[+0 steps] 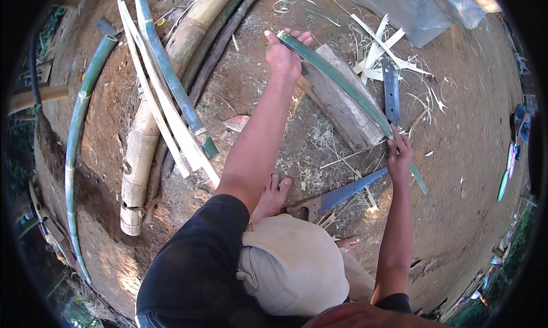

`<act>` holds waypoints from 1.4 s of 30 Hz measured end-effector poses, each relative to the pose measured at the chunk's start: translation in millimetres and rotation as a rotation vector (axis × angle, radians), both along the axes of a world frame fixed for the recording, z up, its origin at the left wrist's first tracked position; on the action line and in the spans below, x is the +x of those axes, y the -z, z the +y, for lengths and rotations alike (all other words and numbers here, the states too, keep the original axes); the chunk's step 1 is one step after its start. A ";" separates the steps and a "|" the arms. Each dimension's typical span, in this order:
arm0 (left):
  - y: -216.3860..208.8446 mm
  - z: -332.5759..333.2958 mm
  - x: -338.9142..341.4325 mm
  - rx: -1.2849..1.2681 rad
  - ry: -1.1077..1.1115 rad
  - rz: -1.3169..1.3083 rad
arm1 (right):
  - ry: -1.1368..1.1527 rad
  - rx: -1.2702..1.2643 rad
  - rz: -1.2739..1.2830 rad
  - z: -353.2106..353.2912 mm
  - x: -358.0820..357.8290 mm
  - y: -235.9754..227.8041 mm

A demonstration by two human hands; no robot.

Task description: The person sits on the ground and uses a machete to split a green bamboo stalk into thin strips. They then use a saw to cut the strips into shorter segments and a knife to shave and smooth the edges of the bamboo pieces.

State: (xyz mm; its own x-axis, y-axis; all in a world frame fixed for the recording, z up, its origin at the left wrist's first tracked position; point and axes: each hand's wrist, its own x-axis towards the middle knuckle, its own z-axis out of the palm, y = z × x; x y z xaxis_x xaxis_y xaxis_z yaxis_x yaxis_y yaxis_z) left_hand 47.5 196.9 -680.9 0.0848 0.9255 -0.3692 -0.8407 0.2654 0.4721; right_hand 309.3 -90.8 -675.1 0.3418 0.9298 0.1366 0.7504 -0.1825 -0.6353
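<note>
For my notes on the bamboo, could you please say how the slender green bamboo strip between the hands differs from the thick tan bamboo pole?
The slender green bamboo strip is narrow; the thick tan bamboo pole is far stouter. The strip spans from left hand to right hand, while the pole lies on the ground. Both are elongated bamboo.

No readable text, labels, numbers or signs, nothing legible on the long green bamboo strip (342, 80), the handsaw with blue-grey blade (349, 192), the dark flat strip with holes (391, 94), the translucent plastic sheet (414, 14)
</note>
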 end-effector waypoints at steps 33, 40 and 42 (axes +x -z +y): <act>-108.7 -72.8 23.8 0.378 -0.251 0.336 | -0.007 0.059 -0.062 -21.5 -21.8 -21.8; -118.4 -82.4 33.0 0.534 -0.247 0.308 | 0.000 0.016 -0.234 -36.0 -18.6 -35.0; -118.7 -82.7 31.5 0.528 -0.247 0.303 | -0.008 0.021 -0.224 -34.3 -20.6 -37.5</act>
